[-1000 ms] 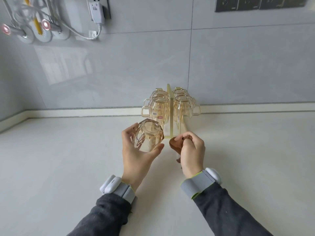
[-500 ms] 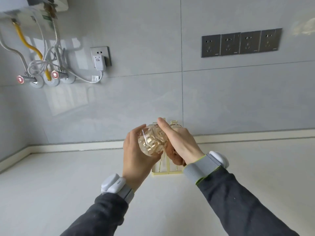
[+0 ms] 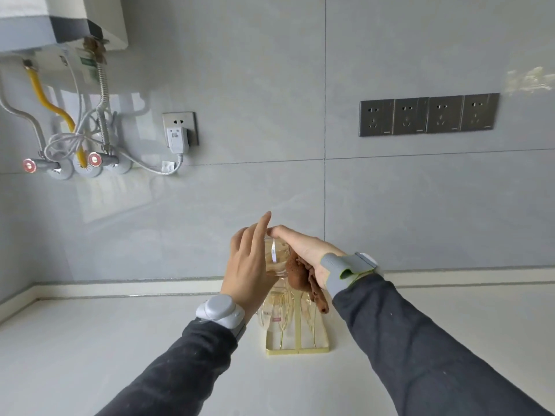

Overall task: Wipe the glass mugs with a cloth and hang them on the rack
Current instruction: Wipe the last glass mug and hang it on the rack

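Centre frame, above the rack (image 3: pixel 297 351) on the bench (image 3: pixel 120 340), the left hand (image 3: pixel 247 267) grips a glass mug (image 3: pixel 277 256), fingers curled round it, steadying it while the right hand (image 3: pixel 307 253) clasps the brown cloth (image 3: pixel 298 274) to its side for wiping. Half a second earlier the mug's base faced the camera.

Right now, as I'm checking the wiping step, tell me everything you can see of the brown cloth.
The brown cloth looks soft and nappy, like a small towel. It is bunched into a wad under the palm of the right hand, which presses it against the side of the glass mug held by the left hand. A loose tail hangs down past the wrist, over the rack.
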